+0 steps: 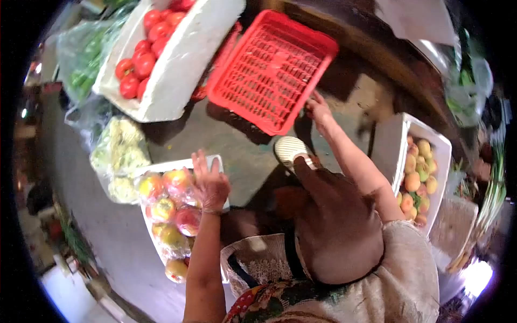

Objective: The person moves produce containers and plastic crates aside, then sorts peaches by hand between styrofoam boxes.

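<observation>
My right hand (321,114) is at the lower right edge of a red plastic crate (274,70) with a slatted bottom, its fingers closed on the rim. The crate hangs tilted above the floor, with a dark shadow under it. My left hand (210,183) is open, fingers spread, over the upper right part of a white foam box (216,162). In that box lie several red and yellow fruits (171,210) in clear wrapping; whether my palm touches them I cannot tell.
A white foam box (186,70) of tomatoes (143,64) stands upper left. Bagged greens (89,59) and a bagged pale vegetable (123,145) lie beside it. Another foam box (444,161) holds peach-like fruits (420,172) at right. My striped shoe (291,149) is on the floor (237,145).
</observation>
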`<state>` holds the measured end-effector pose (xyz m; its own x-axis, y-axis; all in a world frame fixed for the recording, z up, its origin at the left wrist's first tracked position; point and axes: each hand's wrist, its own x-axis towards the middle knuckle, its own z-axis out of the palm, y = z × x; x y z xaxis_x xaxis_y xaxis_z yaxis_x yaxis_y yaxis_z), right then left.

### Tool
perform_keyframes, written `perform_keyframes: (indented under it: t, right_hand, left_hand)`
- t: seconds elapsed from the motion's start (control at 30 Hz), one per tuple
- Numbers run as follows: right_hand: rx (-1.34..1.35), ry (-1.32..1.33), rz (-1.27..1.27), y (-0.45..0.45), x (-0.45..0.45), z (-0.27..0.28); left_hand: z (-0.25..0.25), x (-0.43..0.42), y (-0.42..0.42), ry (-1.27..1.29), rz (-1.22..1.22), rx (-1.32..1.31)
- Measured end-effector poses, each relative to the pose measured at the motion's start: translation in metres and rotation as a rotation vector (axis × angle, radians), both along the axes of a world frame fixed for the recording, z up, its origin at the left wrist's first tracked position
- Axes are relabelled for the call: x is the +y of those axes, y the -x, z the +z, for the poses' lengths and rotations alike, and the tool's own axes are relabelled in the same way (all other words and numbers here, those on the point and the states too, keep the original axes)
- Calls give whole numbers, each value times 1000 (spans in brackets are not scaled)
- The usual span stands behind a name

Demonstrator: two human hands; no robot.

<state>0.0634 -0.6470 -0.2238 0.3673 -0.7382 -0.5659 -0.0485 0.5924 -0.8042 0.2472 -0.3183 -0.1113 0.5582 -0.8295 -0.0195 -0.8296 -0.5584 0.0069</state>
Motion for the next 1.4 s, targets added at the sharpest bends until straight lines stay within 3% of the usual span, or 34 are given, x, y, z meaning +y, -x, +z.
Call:
perform_keyframes:
  t: [0.03, 0.1, 0.17, 0.3, 0.37, 0.43, 0.5, 0.57, 0.63, 0.67, 0.83, 0.9, 1.03, 1.13, 1.17, 1.2, 1.27, 1.3, 1.4]
  right_hand:
    - [9, -46, -12, 1, 11, 21]
    - [257, 112, 32, 15, 16, 0]
    - [344, 344, 153, 38, 35, 12]
    - [483, 588, 299, 103, 69, 95]
    - [849, 1122, 256, 140, 84, 113]
    - [1062, 1268, 232, 183, 95, 136]
    - [1066, 1284, 232, 230, 99, 150]
    - [1282, 1240, 194, 269, 115, 139]
    - [1172, 1077, 253, 307, 125, 118]
    - [1213, 989, 282, 306, 138, 118]
    - [1320, 1052, 400, 315, 139, 102]
    - [1255, 976, 429, 315, 136, 105]
    - [1314, 924, 423, 305, 141, 109]
    - [1291, 1147, 392, 299, 145, 110]
    - [1281, 930, 406, 292, 147, 121]
    - [1320, 1038, 457, 296, 145, 114]
    - [1350, 831, 419, 280, 149, 143]
    - [1345, 809, 403, 281, 149, 136]
    - [1331, 889, 334, 282, 152, 126]
  left_hand:
    - [-14, 4, -5, 2, -25, -53]
    - [-9, 6, -3, -11, -75, -113]
    - [-9, 6, -4, -27, -106, -131]
    - [5, -2, 7, -119, -85, -130]
    - [7, 0, 6, -105, -88, -134]
    - [4, -2, 4, -91, -86, -135]
    - [3, 7, 0, -55, -148, -98]
    - [-1, 13, -2, -8, -161, -118]
    - [-4, 13, -3, 11, -148, -138]
    - [2, 11, 0, -43, -109, -111]
    - [5, 8, 1, -109, -14, -120]
    - [1, 6, -1, -114, -14, -80]
    - [3, 9, -1, -64, -41, -68]
    - [-19, 18, -9, 99, -92, -111]
    - [-18, 18, -12, 134, -132, -80]
    - [-31, 20, -14, 214, -113, -57]
    - [-22, 16, -16, 55, -127, -22]
    - [-9, 14, -13, -46, -151, -87]
    - [-10, 13, -11, -31, -174, -195]
